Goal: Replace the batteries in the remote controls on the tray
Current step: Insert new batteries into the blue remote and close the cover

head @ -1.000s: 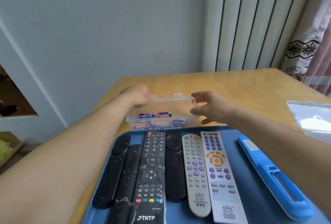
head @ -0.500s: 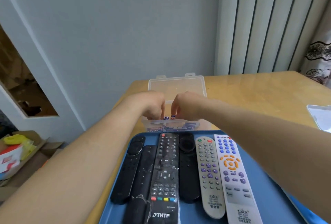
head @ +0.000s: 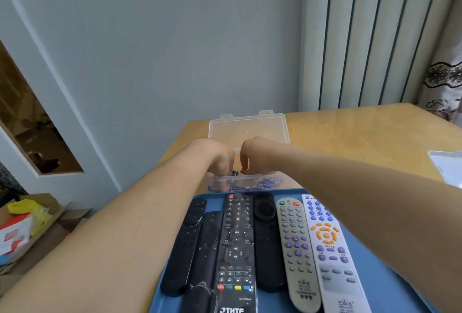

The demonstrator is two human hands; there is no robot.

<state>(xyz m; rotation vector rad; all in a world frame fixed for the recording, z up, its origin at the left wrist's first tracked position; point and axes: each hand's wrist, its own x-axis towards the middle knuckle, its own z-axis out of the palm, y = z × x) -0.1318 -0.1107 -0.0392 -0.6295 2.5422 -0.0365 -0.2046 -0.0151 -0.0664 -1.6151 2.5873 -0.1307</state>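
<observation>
A clear plastic battery box (head: 246, 184) stands just behind the blue tray (head: 375, 295), its lid (head: 250, 130) flipped open toward the wall. Blue batteries fill it. My left hand (head: 216, 156) and right hand (head: 256, 153) reach down into it side by side, fingers curled. A blue battery (head: 235, 172) shows between their fingertips, and both hands seem to pinch it. On the tray lie several remotes in a row: black ones (head: 190, 245), a long black THTF remote (head: 236, 250), a grey remote (head: 296, 250) and a white remote (head: 330, 250).
The wooden table (head: 350, 142) reaches right to a second clear lid (head: 447, 165) at the frame's edge. An open cardboard box (head: 25, 225) with packets sits on the floor at left. A grey wall and ribbed panels stand behind the table.
The lid went from half raised to lying open behind the box. Both hands came together and dipped into the box. Since half a second ago they have hardly moved.
</observation>
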